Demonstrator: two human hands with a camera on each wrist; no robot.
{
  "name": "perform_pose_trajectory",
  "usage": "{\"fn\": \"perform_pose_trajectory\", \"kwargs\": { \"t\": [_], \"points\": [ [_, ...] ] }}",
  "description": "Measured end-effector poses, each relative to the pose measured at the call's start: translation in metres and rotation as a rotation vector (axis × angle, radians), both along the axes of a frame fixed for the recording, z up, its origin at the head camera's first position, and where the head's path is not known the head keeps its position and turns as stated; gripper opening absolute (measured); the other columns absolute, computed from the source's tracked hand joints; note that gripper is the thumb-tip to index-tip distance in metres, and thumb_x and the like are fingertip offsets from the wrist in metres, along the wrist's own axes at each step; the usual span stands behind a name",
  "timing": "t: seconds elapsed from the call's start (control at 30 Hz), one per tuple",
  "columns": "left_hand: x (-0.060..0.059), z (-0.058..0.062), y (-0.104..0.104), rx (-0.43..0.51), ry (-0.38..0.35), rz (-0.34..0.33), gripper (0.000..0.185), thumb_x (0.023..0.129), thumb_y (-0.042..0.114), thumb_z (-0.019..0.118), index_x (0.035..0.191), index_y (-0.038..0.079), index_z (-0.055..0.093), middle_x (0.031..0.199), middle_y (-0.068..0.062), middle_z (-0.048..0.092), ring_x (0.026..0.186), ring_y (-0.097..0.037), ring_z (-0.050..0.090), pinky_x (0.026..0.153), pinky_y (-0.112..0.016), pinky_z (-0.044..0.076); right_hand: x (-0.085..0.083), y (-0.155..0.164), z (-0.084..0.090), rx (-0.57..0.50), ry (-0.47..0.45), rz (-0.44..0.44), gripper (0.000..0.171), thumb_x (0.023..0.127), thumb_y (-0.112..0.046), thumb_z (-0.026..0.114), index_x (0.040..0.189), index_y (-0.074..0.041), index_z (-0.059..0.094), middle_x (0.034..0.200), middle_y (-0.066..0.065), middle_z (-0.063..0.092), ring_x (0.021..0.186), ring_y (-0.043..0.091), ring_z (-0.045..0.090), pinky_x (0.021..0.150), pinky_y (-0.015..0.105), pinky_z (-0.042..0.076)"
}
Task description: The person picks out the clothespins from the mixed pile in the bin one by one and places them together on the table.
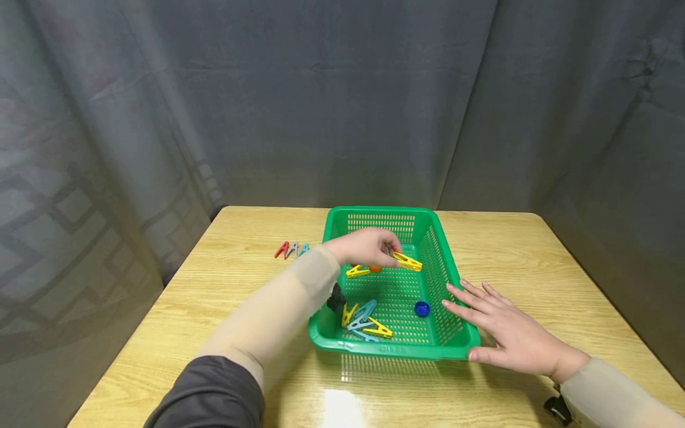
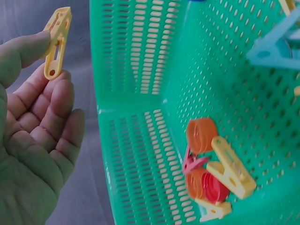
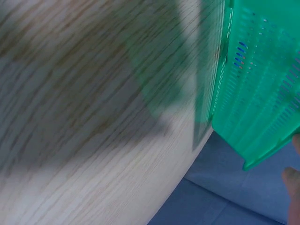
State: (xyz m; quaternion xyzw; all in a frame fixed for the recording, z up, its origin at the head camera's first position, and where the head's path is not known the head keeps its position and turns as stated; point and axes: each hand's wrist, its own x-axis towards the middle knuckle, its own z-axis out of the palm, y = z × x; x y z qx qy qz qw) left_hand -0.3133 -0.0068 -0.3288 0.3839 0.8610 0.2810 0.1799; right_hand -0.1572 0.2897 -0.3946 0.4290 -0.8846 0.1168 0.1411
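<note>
Over the green basket (image 1: 393,350), my left hand (image 1: 369,246) pinches a yellow clothespin (image 1: 408,261) between thumb and fingers; the left wrist view shows the same clothespin (image 2: 58,43) at the fingertips. My right hand (image 1: 505,333) lies with straight, spread fingers against the basket's right rim. Inside the basket, yellow and light blue clothespins (image 1: 363,324) gather at the near left, and a blue bottle cap (image 1: 422,308) sits toward the right. At the far left, partly hidden by my left hand, are orange caps (image 2: 201,135), a red cap (image 2: 215,185) and more clothespins (image 2: 230,168).
Left of the basket, red, grey and blue clothespins (image 1: 292,249) lie in a row on the wooden table (image 1: 214,309). A grey curtain (image 1: 332,107) hangs behind the table and along both sides.
</note>
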Motion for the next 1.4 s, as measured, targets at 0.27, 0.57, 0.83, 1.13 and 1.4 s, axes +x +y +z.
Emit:
{"fn": "perform_pose_trajectory", "kwargs": {
  "t": [0.27,0.57,0.83,1.13,1.4],
  "points": [
    [-0.004,0.008,-0.019,0.082,0.046,0.072,0.026,0.086,0.033,0.073,0.108,0.019,0.065,0.1,0.009,0.064,0.089,-0.008,0.059,0.08,-0.024,0.048,-0.001,0.0,-0.001,-0.004,0.008,0.003,0.078,0.085,-0.057,0.063,0.146,-0.014,0.042,0.154,0.013,0.031,0.142,0.032,0.025,0.116,0.034,-0.001],
    [-0.005,0.018,-0.039,0.135,0.078,0.101,0.024,0.086,0.027,0.074,0.105,0.015,0.065,0.094,0.007,0.067,0.085,-0.009,0.062,0.078,-0.026,0.049,-0.001,-0.001,-0.002,-0.016,0.014,0.013,0.078,0.086,-0.057,0.062,0.146,-0.012,0.042,0.154,0.014,0.031,0.143,0.031,0.023,0.116,0.034,-0.001],
    [-0.008,0.02,-0.058,0.174,0.082,0.15,0.025,0.085,0.025,0.074,0.106,0.013,0.066,0.095,0.004,0.067,0.086,-0.012,0.063,0.077,-0.028,0.05,-0.001,0.0,-0.002,-0.011,0.012,0.01,0.078,0.085,-0.057,0.063,0.146,-0.013,0.043,0.153,0.015,0.032,0.142,0.032,0.024,0.116,0.031,0.0],
    [-0.015,0.018,-0.083,0.168,0.075,0.243,0.028,0.086,0.03,0.074,0.108,0.015,0.066,0.102,0.003,0.065,0.091,-0.015,0.06,0.08,-0.033,0.05,-0.001,0.001,-0.003,-0.014,0.01,0.013,0.078,0.085,-0.057,0.063,0.146,-0.014,0.042,0.153,0.015,0.032,0.142,0.032,0.024,0.116,0.031,0.001],
    [-0.021,0.013,-0.117,0.207,0.069,0.38,0.026,0.086,0.032,0.073,0.106,0.017,0.065,0.097,-0.002,0.063,0.086,-0.021,0.057,0.076,-0.036,0.049,-0.001,0.001,-0.003,-0.026,0.022,0.021,0.078,0.086,-0.058,0.062,0.146,-0.013,0.043,0.152,0.016,0.034,0.141,0.033,0.025,0.116,0.03,0.001]
  ]
}}
